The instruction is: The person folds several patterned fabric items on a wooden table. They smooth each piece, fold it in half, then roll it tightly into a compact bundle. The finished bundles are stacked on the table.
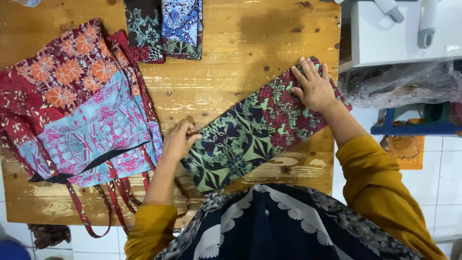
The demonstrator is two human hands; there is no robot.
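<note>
Pressing flat on the far end of a folded patterned cloth (255, 130), the right hand (315, 89) lies open with fingers spread, while the left hand (179, 142) pinches the near end of the same cloth between thumb and fingers. The cloth — green and dark at one end, red and green at the other — lies slantwise across the wooden table (231, 58), its upper end right at the table's right edge and its lower end close to the front edge. That, to my eye, is the weak spot: a hard tug from the pinching hand could slide the upper end from under the flat palm and let the fold spring open, or a push the other way could tip that end over the right edge. Well apart toward the left edge lies a heap of red and blue bags (82, 106) with straps trailing off the front edge — a sleeve might snag them. Two folded cloths (163, 29) sit at the back edge.
</note>
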